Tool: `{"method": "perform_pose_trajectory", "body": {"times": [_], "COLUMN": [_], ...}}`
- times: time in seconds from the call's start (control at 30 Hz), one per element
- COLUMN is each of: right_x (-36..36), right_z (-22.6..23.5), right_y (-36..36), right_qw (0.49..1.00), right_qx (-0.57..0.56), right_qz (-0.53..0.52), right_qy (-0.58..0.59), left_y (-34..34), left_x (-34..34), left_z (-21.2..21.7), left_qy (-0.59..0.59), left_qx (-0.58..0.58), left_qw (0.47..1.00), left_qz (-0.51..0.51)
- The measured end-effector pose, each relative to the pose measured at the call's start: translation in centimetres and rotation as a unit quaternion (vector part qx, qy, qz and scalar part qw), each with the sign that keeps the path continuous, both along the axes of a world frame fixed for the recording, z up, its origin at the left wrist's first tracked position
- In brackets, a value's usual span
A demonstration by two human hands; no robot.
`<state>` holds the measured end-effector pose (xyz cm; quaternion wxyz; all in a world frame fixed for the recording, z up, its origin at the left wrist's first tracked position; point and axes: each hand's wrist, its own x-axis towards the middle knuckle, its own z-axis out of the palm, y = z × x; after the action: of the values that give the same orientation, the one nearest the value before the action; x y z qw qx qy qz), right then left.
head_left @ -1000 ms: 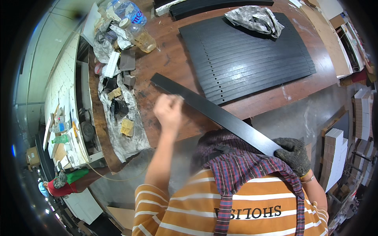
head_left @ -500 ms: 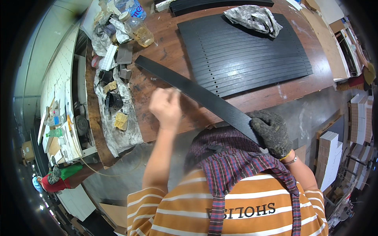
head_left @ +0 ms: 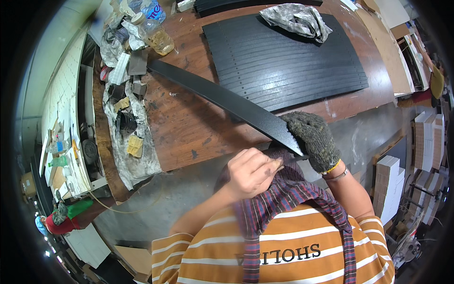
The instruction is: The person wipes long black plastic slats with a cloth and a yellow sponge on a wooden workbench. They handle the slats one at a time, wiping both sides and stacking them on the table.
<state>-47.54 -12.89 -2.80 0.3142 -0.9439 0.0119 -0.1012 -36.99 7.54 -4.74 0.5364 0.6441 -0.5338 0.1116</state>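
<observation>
My right hand, in a dark knitted glove, grips the near end of a long black slat. The slat slants away to the left, its far end over the table by a dark block. My bare left hand is closed just beside the slat's near end, over the striped apron. A small tan bit shows at its fingertips, too little to name. Beyond the slat lies a row of black slats side by side, some with small holes or dots along one end. A crumpled, stained cloth rests on them.
The brown wooden table carries a stained cloth strip at left, with dark blocks, a yellowish block and a black round container. Plastic bottles stand behind. Stacked white boxes are at right. Another person is far left.
My left hand has come from beside the slat's middle back to its near end. The slat has tilted, showing more of its broad face, and my right hand still grips it.
</observation>
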Motion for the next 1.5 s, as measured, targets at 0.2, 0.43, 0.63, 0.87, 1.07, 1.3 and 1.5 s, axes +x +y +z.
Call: {"method": "perform_pose_trajectory", "body": {"times": [0.2,0.43,0.63,0.87,1.07,1.3,1.5], "right_x": [0.0,0.9,0.7,-1.6,-2.9,-3.5,-3.4], "right_z": [-0.7,1.2,2.6,3.4,5.2,6.4,6.4], "right_y": [-0.3,1.7,2.6,2.0,1.3,0.8,0.1], "right_qw": [0.997,0.879,0.888,0.920,0.911,0.893,0.865], "right_qx": [-0.058,0.373,0.341,0.276,0.294,0.314,0.342], "right_qz": [0.004,-0.212,-0.215,-0.189,-0.207,-0.246,-0.270], "right_qy": [-0.051,0.206,0.221,0.204,0.203,0.208,0.250], "left_y": [6.7,13.4,24.6,19.8,8.4,7.6,9.2], "left_x": [4.4,9.6,15.9,14.7,11.8,25.9,35.1], "left_z": [-7.2,-7.2,-9.1,-5.1,-1.5,-6.3,-8.9], "left_qy": [0.032,0.056,0.024,0.131,0.099,0.158,0.119], "left_qx": [0.125,0.223,0.383,0.209,0.195,0.279,0.282], "left_qw": [0.975,0.908,0.736,0.829,0.973,0.929,0.908], "left_qz": [0.183,0.351,0.558,0.502,0.075,0.186,0.285]}}
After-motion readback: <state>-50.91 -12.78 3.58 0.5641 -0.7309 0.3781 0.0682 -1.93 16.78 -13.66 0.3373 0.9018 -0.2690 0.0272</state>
